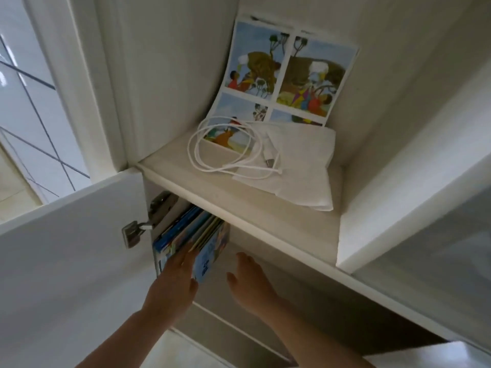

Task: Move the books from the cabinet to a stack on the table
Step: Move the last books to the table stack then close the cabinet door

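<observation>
Several thin colourful books stand upright in the lower compartment of a white cabinet, pressed against its left wall below the shelf. My left hand reaches among them, its fingers slid between the covers next to a light blue book; a firm grip is not visible. To the right, my right hand hovers inside the same compartment with fingers apart and nothing in it, a short gap away from the books. The table is out of view.
The white cabinet door hangs open at the left on a metal hinge. On the shelf above lie a coiled white cable, folded white paper and a picture sheet leaning on the back wall.
</observation>
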A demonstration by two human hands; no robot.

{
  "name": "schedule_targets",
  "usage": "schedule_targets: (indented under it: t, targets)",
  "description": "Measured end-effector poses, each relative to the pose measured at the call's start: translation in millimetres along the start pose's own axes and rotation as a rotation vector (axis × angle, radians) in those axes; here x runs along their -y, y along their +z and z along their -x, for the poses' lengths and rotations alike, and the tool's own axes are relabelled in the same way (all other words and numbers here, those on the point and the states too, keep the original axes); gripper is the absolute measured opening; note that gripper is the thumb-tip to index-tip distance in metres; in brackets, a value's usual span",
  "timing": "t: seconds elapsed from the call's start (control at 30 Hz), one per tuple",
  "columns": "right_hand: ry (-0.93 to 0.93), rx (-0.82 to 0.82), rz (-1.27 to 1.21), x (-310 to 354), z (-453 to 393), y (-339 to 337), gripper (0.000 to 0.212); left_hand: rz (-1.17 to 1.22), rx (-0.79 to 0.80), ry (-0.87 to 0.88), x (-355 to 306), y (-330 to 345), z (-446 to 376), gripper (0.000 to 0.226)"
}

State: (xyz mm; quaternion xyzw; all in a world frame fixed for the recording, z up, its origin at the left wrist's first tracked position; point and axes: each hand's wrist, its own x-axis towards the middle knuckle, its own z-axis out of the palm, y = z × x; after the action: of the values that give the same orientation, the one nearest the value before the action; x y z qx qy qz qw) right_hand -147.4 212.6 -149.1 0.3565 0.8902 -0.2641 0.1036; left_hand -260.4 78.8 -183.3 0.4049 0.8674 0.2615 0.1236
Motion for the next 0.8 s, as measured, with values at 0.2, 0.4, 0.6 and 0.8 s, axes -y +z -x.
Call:
schedule_targets:
  t: [0.2, 0.4, 0.6, 0.8]
  targets:
    - [0.080, 0.056, -0.060, -14.8, -51.7, 25.5, 0.065, -0.310, -0.023, 0.103, 7.5, 29.2, -27.3, 0.075]
    - [0.089, 0.007, -0.332, -14.2, -76.6, 33.8, 0.053, -0.284, -0.201, 0.154, 15.7, 34.3, -24.7, 0.068]
    - [0.292, 0.103, -0.813, 16.4, -101.3, 29.6, 0.060, -0.396, -0.389, 0.224, 21.5, 23.0, -30.9, 0.051]
    - [0.389, 0.235, -0.918, 43.2, -112.7, 27.4, 0.078, -0.401, -0.290, 0.099, 22.0, 17.6, -33.0, 0.066]
